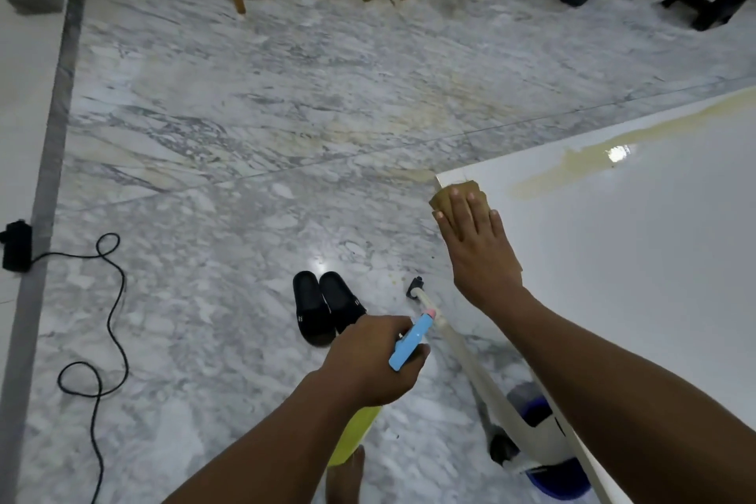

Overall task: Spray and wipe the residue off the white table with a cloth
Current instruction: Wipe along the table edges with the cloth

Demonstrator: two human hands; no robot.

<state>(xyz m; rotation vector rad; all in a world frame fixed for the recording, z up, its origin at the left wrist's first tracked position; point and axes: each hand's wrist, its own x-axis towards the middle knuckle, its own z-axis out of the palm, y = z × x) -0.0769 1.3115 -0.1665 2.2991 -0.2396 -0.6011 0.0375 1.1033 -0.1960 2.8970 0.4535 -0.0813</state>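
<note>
While the right hand presses flat, fingers spread, on the cloth at the table corner, left hand gripping spray bottle.

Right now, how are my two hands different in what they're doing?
The right hand lies flat, fingers spread, pressing a brown cloth onto the corner of the white table. The left hand is curled around a spray bottle and hangs over the marble floor, off the table. The right reaches farther forward than the left. Both are bare and each holds a cleaning item.
</note>
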